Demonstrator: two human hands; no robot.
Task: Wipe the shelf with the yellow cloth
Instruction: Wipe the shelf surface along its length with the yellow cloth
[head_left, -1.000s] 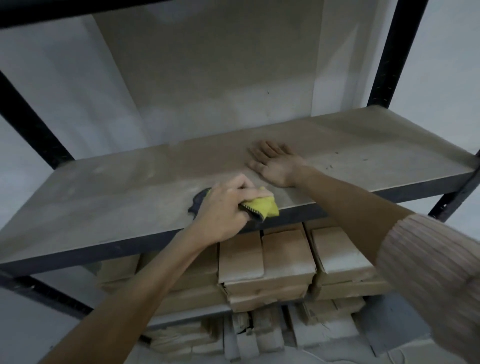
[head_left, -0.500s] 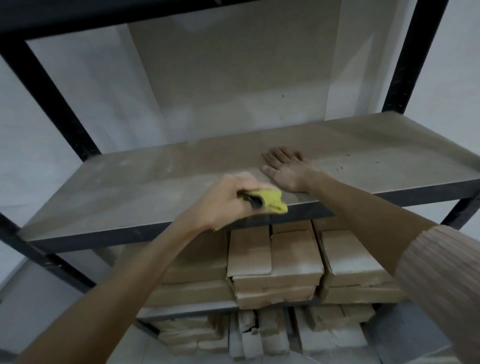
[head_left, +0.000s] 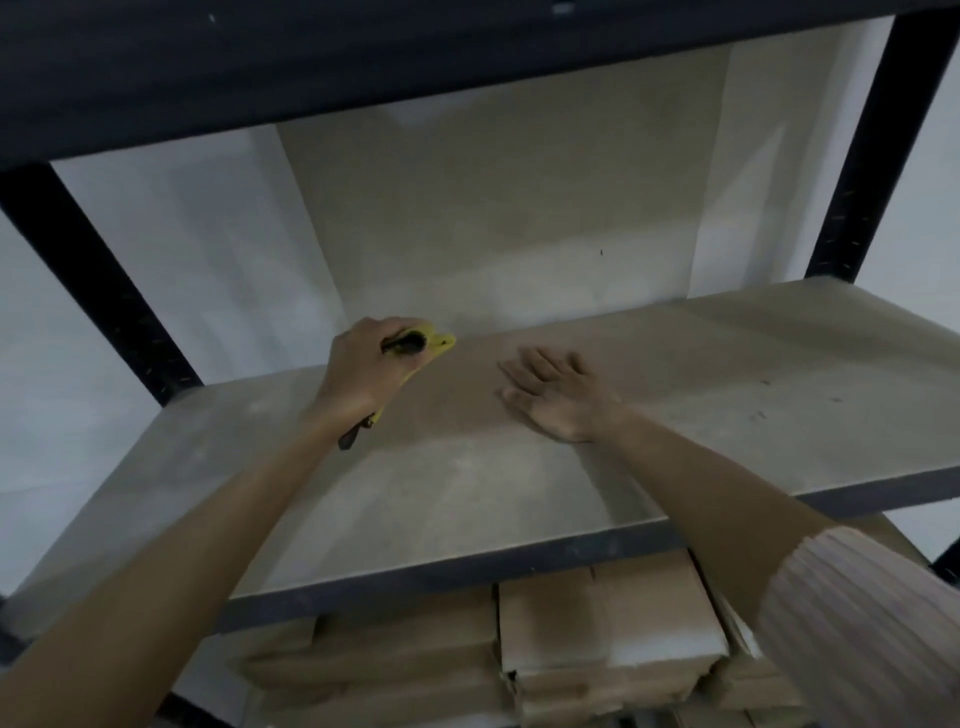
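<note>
Wiping the dusty grey board shelf (head_left: 727, 374)

My left hand (head_left: 363, 371) grips the bunched yellow cloth (head_left: 434, 340) at eleven o'clock; my right hand (head_left: 558, 397) lies flat, fingers spread. I should press evenly, overlapping strokes.

Dim, flat indoor light, cool cast. Soft overall, slight motion blur. Shelf (head_left: 467, 493) palest near front centre; arms throw faint shadows. Wide-angle bending at edges. Top beam (head_left: 363, 67) near-black.

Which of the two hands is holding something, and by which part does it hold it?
The left hand grips the bunched yellow cloth around its middle; both ends stick out. The right hand lies flat, holding nothing.
</note>
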